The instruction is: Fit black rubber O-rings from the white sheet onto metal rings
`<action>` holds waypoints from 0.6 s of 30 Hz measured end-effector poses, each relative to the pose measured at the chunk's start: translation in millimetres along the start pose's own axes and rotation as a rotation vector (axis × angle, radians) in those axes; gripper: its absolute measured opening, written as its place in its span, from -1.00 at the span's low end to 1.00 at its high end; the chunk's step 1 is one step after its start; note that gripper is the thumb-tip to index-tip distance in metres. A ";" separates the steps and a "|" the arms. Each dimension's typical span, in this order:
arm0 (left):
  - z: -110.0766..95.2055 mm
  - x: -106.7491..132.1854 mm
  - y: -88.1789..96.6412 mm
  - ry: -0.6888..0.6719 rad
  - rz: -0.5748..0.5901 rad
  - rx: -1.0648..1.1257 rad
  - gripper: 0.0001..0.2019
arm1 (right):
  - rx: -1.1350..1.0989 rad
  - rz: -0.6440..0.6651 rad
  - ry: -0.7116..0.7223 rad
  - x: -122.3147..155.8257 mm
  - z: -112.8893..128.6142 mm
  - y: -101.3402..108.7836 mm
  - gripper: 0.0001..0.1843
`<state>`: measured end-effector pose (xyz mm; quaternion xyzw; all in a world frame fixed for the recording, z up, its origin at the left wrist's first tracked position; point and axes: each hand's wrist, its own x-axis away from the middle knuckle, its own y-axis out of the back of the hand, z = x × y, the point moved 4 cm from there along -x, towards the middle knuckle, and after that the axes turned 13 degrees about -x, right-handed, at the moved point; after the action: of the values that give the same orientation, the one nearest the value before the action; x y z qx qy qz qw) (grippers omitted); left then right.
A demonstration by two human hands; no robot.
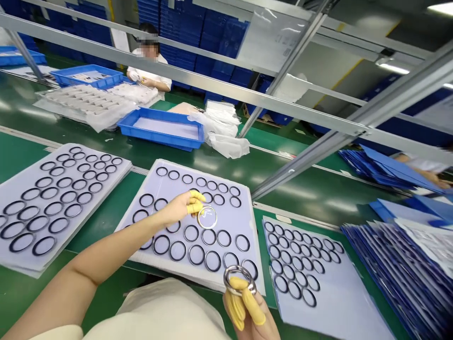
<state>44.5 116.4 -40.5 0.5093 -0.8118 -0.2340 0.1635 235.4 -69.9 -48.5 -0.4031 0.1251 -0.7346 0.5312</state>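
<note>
Yellow finger cots cover the fingertips of both my hands. My left hand [187, 205] reaches over the middle board and pinches a bright silver ring [216, 219] by its left edge. Low in the view, close to my body, my right hand [247, 307] grips dark, shiny metal rings [228, 273] between thumb and fingers; they overlap, so I cannot tell how many. Rows of black-edged rings lie flat on the white-sheeted middle board [231, 222], with a bare patch around the left hand. Part of those rows is hidden by my left forearm.
More rings lie on a left board [79, 219] and a right board [339, 293]. Stacked blue sheets [385, 269] stand far right. Across the green bench are a blue tray [159, 137], white packaging [226, 123] and a co-worker [159, 61]. A metal frame post [304, 146] slants down behind the boards.
</note>
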 end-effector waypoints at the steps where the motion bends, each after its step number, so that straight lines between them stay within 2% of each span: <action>1: -13.5 10.1 -6.3 -0.026 0.053 0.121 -0.72 | 0.000 0.034 0.008 -0.6 -0.4 -2.7 -0.69; 3: -36.8 28.2 -18.7 -0.028 0.212 0.529 -0.65 | -0.006 0.094 0.002 -2.5 -2.3 -6.1 -0.68; 5: -53.4 40.8 -26.9 -0.002 0.325 0.781 -0.60 | 0.008 0.159 -0.019 -3.9 -4.2 -8.3 -0.64; 10: -69.3 53.1 -35.1 0.026 0.420 0.850 -0.60 | 0.014 0.293 -0.015 -2.4 -4.0 -16.6 -0.67; 13: -73.0 57.7 -36.6 0.038 0.437 0.856 -0.62 | -0.020 0.323 -0.005 -0.5 -3.1 -21.1 -0.78; 18: -80.9 64.1 -38.5 0.055 0.463 0.885 -0.58 | -0.054 0.333 -0.003 1.7 -4.0 -18.8 -0.81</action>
<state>86.7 26.9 7.9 0.3422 -0.9205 0.1888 0.0007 219.5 -64.7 -38.9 -0.3921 0.2090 -0.6323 0.6347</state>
